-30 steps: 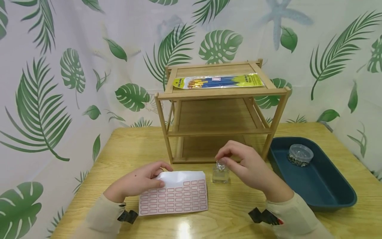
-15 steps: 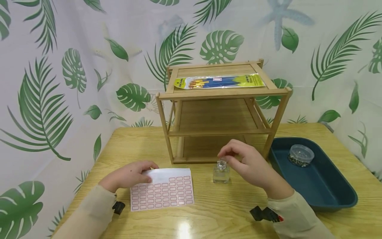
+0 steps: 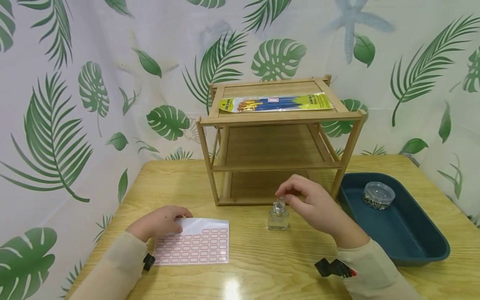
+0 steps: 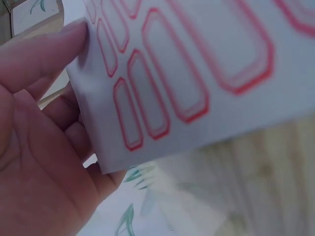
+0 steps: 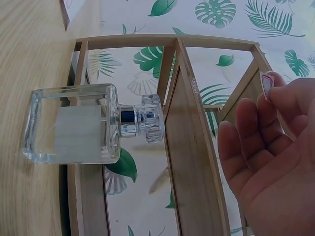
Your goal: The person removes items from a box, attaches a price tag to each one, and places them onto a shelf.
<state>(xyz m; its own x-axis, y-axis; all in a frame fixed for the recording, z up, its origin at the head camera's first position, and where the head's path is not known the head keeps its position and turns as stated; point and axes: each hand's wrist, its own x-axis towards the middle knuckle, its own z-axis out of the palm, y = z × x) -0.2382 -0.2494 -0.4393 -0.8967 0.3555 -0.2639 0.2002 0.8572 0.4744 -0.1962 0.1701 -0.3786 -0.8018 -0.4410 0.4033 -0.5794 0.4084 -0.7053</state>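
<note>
My left hand [image 3: 159, 223] holds a white sheet of red-bordered label stickers [image 3: 195, 249] by its upper left part, thumb on top. In the left wrist view the sticker sheet [image 4: 162, 93] lies between the thumb and the curled fingers. My right hand [image 3: 313, 208] pinches one small red-bordered sticker [image 5: 267, 86] between thumb and index finger, as the right wrist view shows. Just below and left of that hand, a clear square glass bottle [image 3: 278, 220] with a faceted clear stopper stands upright on the table. Hand and bottle are apart in the right wrist view.
Behind the bottle stands a wooden three-tier shelf [image 3: 277, 167]. A pack of blue paintbrushes [image 3: 275, 102] bearing a small label lies on its top. At right, a dark blue tray [image 3: 397, 233] holds a round clear tub [image 3: 378, 195] of small dark bits.
My left hand has drawn the sticker sheet left, away from the bottle, and lowered it toward the table. The right hand has shifted slightly right, off the bottle's stopper.
</note>
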